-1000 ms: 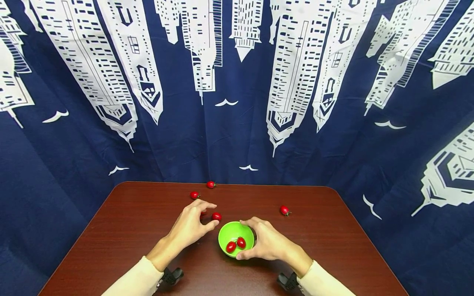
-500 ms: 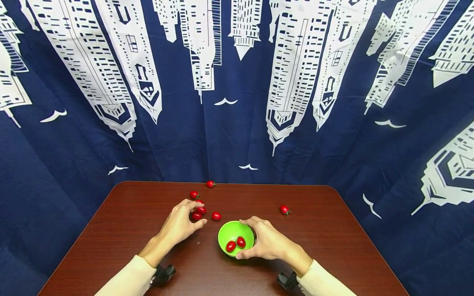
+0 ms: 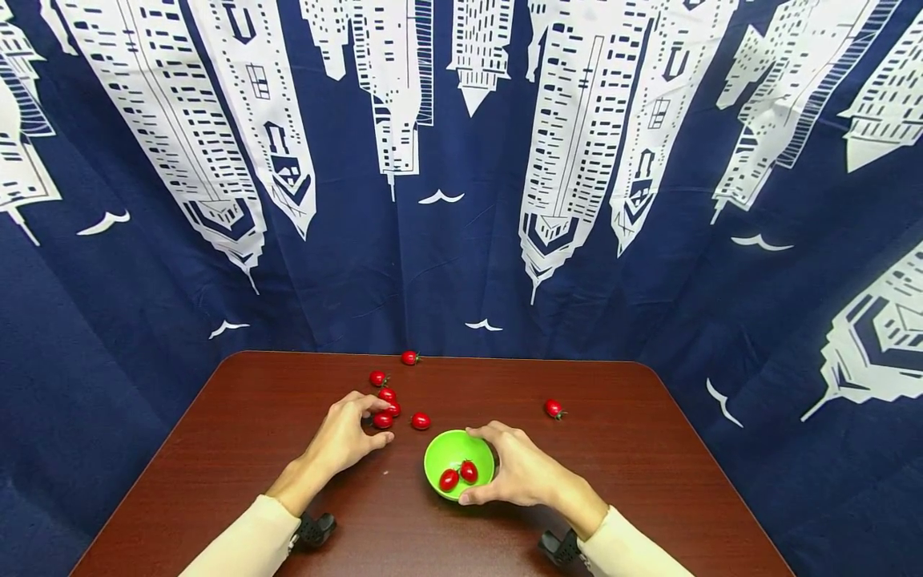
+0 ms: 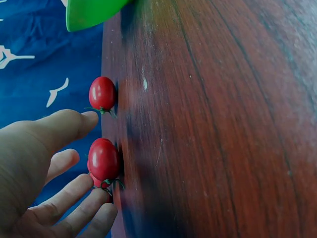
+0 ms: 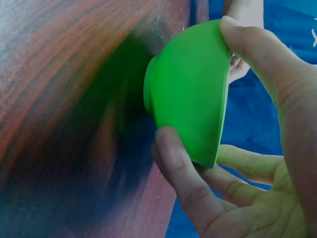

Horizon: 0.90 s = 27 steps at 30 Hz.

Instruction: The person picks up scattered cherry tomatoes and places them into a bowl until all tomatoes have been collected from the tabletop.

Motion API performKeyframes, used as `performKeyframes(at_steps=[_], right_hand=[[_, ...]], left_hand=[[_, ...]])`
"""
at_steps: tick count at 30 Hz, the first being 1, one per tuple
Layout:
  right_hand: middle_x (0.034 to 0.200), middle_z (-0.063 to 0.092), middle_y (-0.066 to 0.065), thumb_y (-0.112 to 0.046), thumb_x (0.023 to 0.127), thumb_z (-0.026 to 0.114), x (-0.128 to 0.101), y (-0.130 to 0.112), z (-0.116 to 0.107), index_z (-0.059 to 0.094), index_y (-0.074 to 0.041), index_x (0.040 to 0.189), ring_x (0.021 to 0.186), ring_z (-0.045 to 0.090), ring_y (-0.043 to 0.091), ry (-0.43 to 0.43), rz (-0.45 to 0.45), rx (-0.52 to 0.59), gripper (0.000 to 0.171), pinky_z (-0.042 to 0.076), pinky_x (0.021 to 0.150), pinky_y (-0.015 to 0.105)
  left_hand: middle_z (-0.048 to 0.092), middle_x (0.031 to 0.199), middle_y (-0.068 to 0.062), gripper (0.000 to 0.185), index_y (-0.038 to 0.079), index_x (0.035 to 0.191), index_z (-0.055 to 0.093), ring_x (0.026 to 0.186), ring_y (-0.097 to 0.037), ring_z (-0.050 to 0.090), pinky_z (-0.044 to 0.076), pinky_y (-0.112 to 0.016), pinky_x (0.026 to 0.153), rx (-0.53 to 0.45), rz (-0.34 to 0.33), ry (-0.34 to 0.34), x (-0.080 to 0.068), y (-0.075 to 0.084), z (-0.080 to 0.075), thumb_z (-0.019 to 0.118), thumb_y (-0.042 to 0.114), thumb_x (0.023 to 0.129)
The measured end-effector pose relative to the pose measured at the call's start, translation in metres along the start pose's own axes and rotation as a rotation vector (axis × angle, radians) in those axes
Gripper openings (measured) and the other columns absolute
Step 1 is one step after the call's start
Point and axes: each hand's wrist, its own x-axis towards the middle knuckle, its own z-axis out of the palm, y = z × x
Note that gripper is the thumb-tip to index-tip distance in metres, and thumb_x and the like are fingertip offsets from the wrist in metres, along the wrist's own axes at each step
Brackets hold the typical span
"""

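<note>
Green bowl (image 3: 454, 449), two tomatoes (image 3: 449, 480) inside, sits mid-desk (image 3: 620, 473), grasped at its rim between the right grip's (image 3: 525, 471) thumb and fingers. The left grip (image 3: 344, 433) is loose, holding nothing, its fingertips by a tomato cluster (image 3: 383, 421); whether they touch, I cannot tell.

Left hand (image 3: 333, 439) has drawn back from beside the bowl (image 3: 441, 453) over the past second, carrying its sleeve (image 3: 245, 538) leftward as well. Its thumb, just beside the lone tomato (image 3: 421, 421) a second ago, is now clear of it. Fingers have come to the cluster (image 3: 382, 421), where three tomatoes now show; the hand earlier hid most of it.
</note>
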Motion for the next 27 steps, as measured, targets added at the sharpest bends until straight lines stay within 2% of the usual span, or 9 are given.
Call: performKeyframes(at_steps=[7,17,20,23,27], right_hand=[[0.139,0.079,0.009,-0.054,0.077,0.109,0.0,0.0,0.001,0.072,0.0,0.151,0.119,0.077,0.022,-0.002,-0.001,0.0,0.099,0.067,0.105,0.035],[0.133,0.079,0.006,-0.054,0.077,0.109,-0.001,0.0,0.001,0.071,0.0,0.152,0.116,0.076,0.019,-0.009,-0.006,0.005,0.1,0.066,0.101,0.031],[0.133,0.079,0.005,-0.054,0.077,0.108,-0.002,0.0,0.001,0.072,-0.001,0.152,0.116,0.075,0.017,-0.01,-0.004,0.008,0.099,0.066,0.1,0.029],[0.135,0.079,0.005,-0.055,0.077,0.108,-0.001,0.0,0.001,0.072,-0.001,0.151,0.116,0.076,0.017,-0.01,-0.007,-0.001,0.099,0.066,0.101,0.03],[0.133,0.079,0.003,-0.055,0.078,0.108,0.0,0.0,0.0,0.072,-0.001,0.152,0.118,0.075,0.019,-0.015,-0.004,-0.006,0.099,0.065,0.102,0.032]], left_hand=[[0.079,0.112,-0.005,0.04,0.014,0.118,0.09,0.101,-0.027,0.076,0.066,-0.044,0.094,0.005,0.007,-0.002,0.002,-0.002,0.001,0.106,0.014,0.082],[0.076,0.107,-0.003,0.036,0.013,0.11,0.088,0.094,-0.018,0.073,0.065,-0.035,0.087,-0.022,-0.033,-0.045,0.004,-0.005,0.008,0.107,0.011,0.08],[0.073,0.1,-0.003,0.035,0.012,0.105,0.086,0.087,-0.014,0.073,0.064,-0.03,0.081,-0.061,-0.012,-0.043,0.003,-0.008,0.012,0.106,0.005,0.077],[0.07,0.094,-0.004,0.033,0.01,0.1,0.084,0.08,-0.011,0.071,0.061,-0.025,0.074,-0.095,0.046,-0.017,0.003,-0.015,0.016,0.103,-0.001,0.077],[0.071,0.092,-0.002,0.031,0.011,0.099,0.084,0.08,-0.011,0.07,0.061,-0.024,0.072,-0.093,0.048,-0.017,0.005,-0.014,0.016,0.102,-0.003,0.078]])
